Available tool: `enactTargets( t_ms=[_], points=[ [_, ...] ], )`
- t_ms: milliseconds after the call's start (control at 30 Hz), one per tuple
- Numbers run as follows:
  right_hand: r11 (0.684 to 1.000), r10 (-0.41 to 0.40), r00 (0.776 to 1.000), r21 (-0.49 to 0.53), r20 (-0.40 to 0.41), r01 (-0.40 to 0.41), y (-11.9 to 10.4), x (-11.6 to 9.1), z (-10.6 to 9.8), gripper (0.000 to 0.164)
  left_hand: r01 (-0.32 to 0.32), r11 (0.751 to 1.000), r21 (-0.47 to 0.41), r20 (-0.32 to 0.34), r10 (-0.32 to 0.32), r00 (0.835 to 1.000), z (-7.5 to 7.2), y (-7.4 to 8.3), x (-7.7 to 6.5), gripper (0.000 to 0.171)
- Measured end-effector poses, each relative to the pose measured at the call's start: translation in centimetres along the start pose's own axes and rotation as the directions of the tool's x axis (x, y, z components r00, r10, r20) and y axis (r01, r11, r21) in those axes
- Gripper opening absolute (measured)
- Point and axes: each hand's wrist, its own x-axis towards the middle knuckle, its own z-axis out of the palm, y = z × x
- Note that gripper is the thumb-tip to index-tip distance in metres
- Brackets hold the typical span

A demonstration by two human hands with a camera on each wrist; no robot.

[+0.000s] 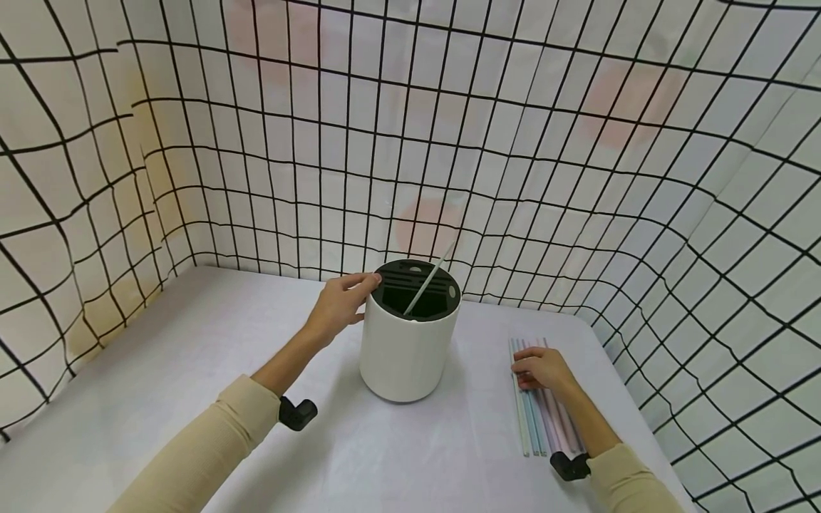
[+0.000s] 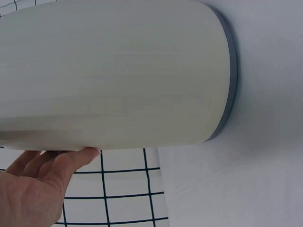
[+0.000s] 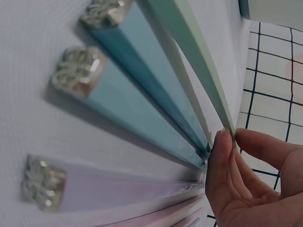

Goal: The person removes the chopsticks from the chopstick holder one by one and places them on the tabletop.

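Observation:
A white cylindrical utensil holder (image 1: 404,363) with a black slotted top (image 1: 391,281) stands upright on the table. One pale chopstick (image 1: 428,283) leans in its opening. My left hand (image 1: 336,306) rests against the holder's left side, fingertips at the upper rim. To the right, my right hand (image 1: 545,370) is over a row of pastel chopsticks (image 1: 535,420). In the right wrist view, its thumb and fingertips pinch a pale green chopstick (image 3: 196,52), which angles up from the cloth. Beside that lie two blue chopsticks (image 3: 137,104) and a lilac one (image 3: 118,191), their silver patterned ends toward the camera.
A white cloth (image 1: 256,328) covers the table. Black wire-grid panels (image 1: 308,157) rise behind it and along both sides, with pale sheeting beyond. More pink chopsticks (image 3: 165,213) lie past the lilac one.

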Motion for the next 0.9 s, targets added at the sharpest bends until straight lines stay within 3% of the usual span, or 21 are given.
enactTargets(
  t_ms=[367, 633, 900],
  points=[
    [1.000, -0.007, 1.000, 0.007, -0.002, 0.007, 0.3, 0.2, 0.1, 0.040, -0.001, 1.000, 0.000, 0.001, 0.001, 1.000, -0.1, -0.2, 0.1, 0.053],
    [0.998, -0.050, 0.998, -0.050, -0.037, 0.049, 0.2, 0.0, -0.2, 0.035, -0.006, 1.000, -0.004, 0.005, 0.006, 1.000, -0.1, -0.2, 0.1, 0.054],
    [0.991, -0.132, 0.990, -0.037, -0.041, 0.131, -2.5, -0.9, -0.9, 0.037, -0.005, 1.000, -0.004, 0.005, 0.005, 1.000, -0.1, -0.2, 0.1, 0.055]
  ],
)
